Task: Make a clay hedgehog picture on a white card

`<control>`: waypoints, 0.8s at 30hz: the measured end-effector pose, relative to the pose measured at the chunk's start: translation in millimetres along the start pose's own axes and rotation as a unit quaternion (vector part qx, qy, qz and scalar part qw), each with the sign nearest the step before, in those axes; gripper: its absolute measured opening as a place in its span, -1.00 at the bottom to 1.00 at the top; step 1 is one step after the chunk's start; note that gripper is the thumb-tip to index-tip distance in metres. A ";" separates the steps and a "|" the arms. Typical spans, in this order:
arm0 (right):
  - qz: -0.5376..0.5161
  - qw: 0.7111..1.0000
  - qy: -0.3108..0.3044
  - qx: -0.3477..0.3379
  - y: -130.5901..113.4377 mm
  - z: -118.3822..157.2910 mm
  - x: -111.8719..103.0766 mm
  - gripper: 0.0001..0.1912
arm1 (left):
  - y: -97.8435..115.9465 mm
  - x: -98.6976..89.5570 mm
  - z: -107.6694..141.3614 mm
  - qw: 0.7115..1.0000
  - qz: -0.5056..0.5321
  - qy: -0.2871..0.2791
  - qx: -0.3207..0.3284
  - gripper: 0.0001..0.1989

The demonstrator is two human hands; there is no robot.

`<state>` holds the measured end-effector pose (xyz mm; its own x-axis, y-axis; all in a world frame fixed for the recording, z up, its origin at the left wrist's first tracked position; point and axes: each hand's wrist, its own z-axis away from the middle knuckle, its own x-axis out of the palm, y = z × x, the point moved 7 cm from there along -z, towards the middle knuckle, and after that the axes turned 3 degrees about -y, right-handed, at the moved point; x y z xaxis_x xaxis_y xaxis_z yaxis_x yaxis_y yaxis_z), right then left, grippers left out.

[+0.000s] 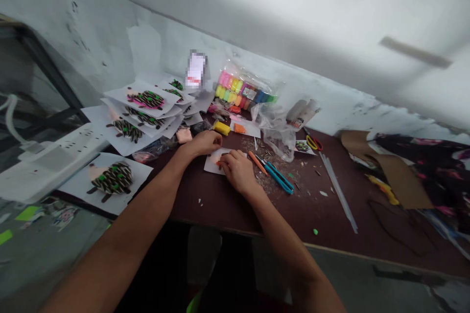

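At centre frame, the fingers [225, 160] of your right hand [238, 171] are curled together at a small piece of orange clay [219, 163] on a white paper card [211, 164]; you cannot tell whether they clamp it. The curled fingers of your left hand [204, 143] rest just above the card; their grip is also unclear. Just right of the card lie an orange-handled craft knife [257, 163] and teal-handled scissors [278, 177], among scattered seed husks [266, 152]. Above your hands sit a yellow clay block [222, 128] and a bagged clay set [240, 89]. At upper left of the table, note the stacked hedgehog collages [143, 107]. The dark wooden table [312, 205] carries all these items.
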<state>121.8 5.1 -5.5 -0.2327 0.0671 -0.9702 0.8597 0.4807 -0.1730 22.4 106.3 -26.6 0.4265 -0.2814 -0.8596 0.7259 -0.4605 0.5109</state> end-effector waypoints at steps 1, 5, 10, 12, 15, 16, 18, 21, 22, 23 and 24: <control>0.002 1.000 -0.001 0.003 -0.3 -0.1 0.2 -0.80 | -0.3 0.3 -0.1 1.000 0.000 -0.001 -0.001 -0.79; 0.006 1.000 -0.005 0.023 -0.9 -0.4 1.3 -0.80 | -1.4 1.1 -0.5 1.000 0.004 -0.004 -0.003 -0.79; 0.013 0.998 -0.012 0.060 0.1 -0.5 1.2 -0.78 | -1.2 1.5 -1.2 1.000 0.002 0.000 0.004 -0.78; 0.018 0.997 -0.021 0.069 0.0 -0.3 1.4 -0.77 | -1.6 1.9 -1.7 1.000 0.002 0.002 0.005 -0.78; 0.029 0.996 -0.033 0.076 -0.5 -0.2 2.0 -0.73 | -2.4 2.6 -2.1 1.000 0.005 0.001 0.004 -0.78; 0.034 0.996 -0.037 0.077 -0.5 -0.3 2.6 -0.72 | -2.5 2.8 -2.2 1.000 0.005 0.001 0.004 -0.78; 0.044 0.995 -0.045 0.080 -0.2 -0.6 4.2 -0.71 | -2.5 2.6 -2.1 1.000 0.007 0.002 0.005 -0.78; 0.050 0.994 -0.054 0.081 0.2 -1.2 6.5 -0.72 | -2.7 2.4 -1.9 1.000 0.011 0.002 0.004 -0.79; 0.051 0.994 -0.054 0.081 0.2 -1.2 6.8 -0.72 | -2.8 2.3 -1.9 1.000 0.013 0.002 0.004 -0.79; 0.051 0.994 -0.053 0.081 0.2 -1.0 6.8 -0.72 | -2.8 2.4 -2.1 1.000 0.014 0.002 0.005 -0.79; 0.050 0.994 -0.051 0.081 -0.1 -0.6 6.6 -0.72 | -2.9 2.4 -2.2 1.000 0.014 0.003 0.006 -0.80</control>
<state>119.9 6.0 -11.7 -0.1024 0.0142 -0.9946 0.9400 0.3284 -0.0921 22.6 108.9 -30.2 0.4497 -0.2897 -0.8449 0.7072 -0.4624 0.5349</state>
